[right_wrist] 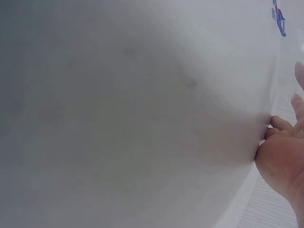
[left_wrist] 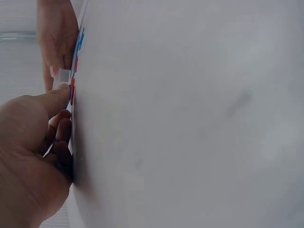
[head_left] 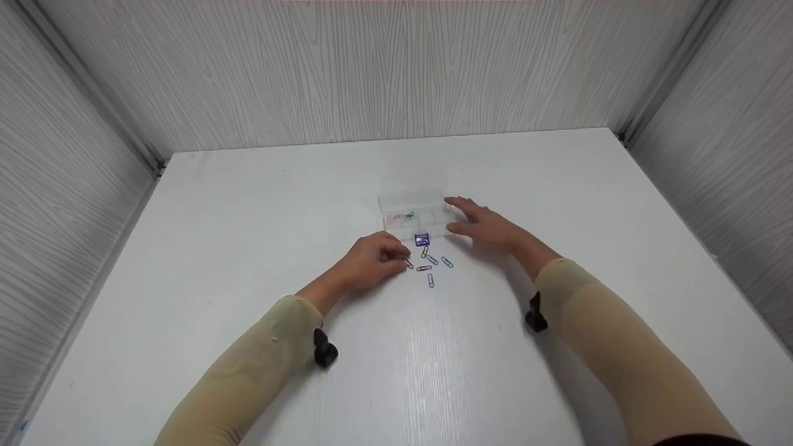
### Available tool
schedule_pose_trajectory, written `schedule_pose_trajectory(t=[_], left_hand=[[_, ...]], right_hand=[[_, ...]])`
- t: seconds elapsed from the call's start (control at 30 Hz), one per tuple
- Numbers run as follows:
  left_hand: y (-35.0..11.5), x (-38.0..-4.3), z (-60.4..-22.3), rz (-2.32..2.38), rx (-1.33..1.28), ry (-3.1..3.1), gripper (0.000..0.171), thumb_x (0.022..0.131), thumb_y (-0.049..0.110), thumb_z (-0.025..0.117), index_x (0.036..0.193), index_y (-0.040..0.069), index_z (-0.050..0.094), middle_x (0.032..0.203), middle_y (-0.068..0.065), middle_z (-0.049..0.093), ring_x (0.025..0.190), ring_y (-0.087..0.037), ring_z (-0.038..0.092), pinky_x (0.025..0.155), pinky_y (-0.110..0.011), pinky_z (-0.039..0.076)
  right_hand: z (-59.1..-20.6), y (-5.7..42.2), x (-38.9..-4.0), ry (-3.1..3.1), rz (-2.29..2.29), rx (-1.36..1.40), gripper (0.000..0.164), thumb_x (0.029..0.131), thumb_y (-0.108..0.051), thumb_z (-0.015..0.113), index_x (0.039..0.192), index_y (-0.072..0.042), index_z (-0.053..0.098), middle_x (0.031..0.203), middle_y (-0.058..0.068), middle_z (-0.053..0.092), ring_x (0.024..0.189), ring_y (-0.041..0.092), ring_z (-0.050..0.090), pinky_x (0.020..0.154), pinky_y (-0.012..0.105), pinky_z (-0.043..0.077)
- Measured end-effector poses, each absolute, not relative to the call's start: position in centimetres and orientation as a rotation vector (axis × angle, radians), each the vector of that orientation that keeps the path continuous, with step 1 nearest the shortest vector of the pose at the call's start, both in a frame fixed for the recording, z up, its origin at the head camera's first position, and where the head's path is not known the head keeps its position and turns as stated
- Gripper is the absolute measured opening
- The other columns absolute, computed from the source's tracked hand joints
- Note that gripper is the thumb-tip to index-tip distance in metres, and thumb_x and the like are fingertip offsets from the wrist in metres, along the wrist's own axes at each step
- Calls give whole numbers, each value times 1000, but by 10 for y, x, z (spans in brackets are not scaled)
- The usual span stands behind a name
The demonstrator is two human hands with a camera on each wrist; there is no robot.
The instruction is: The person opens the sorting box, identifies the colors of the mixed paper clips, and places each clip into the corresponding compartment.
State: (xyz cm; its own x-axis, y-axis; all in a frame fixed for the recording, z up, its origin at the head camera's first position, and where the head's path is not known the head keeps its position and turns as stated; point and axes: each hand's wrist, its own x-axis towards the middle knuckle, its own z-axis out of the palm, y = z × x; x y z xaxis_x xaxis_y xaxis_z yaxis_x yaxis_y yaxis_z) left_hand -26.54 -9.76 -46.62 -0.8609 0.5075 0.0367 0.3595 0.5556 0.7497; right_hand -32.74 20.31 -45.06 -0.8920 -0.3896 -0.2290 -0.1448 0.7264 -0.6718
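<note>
A clear compartment box point(head_left: 412, 201) stands with its lid raised at the back. Pink and green paper clips point(head_left: 399, 216) lie in its left part. My left hand point(head_left: 372, 261) is in front of the box's left corner, thumb and forefinger pinching a dark reddish paper clip point(head_left: 408, 262) low at the tabletop. At the box's right side my right hand point(head_left: 486, 228) has its thumb and forefinger spread, fingertips right at the edge. Several loose paper clips, among them a red one point(head_left: 424, 268) and a blue one point(head_left: 447, 262), lie before the box.
A small purple piece point(head_left: 422, 240) sits at the box's front edge. The white table point(head_left: 260, 204) meets a pale wood-grain panel point(head_left: 372, 74) behind, with similar panels on both sides. Black wrist mounts point(head_left: 325, 350) hang under both sleeves.
</note>
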Motion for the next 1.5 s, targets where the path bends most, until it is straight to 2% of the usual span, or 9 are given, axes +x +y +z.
schedule_pose_trajectory(t=[0.5,0.73,1.1,1.5], left_hand=[[-94,-268,-468,1144,710,2628,17,98,15,76,115,11,81,119,-2,65,109,-19,58,100,-36,46],[-92,-267,-467,1137,694,2636,10,98,15,77,106,13,82,115,-1,65,106,-18,58,97,-36,47],[-92,-269,-466,1131,678,2635,5,98,15,77,100,15,82,116,0,63,108,-18,58,101,-37,46],[-93,-266,-467,1134,684,2616,4,98,14,77,100,12,81,117,-1,64,108,-19,58,100,-37,46]], right_hand=[[-452,202,-328,2561,-976,-324,71,103,-59,59,166,-48,27,178,-3,11,164,30,2,126,62,3],[-451,202,-328,2575,-962,-363,72,104,-56,58,167,-42,27,177,1,14,163,31,3,127,60,4],[-449,202,-330,2578,-940,-358,71,105,-57,57,167,-45,26,178,-1,10,164,28,-1,127,60,2],[-452,201,-329,2574,-952,-337,71,104,-58,58,167,-45,27,178,-2,9,164,27,0,127,60,2]])
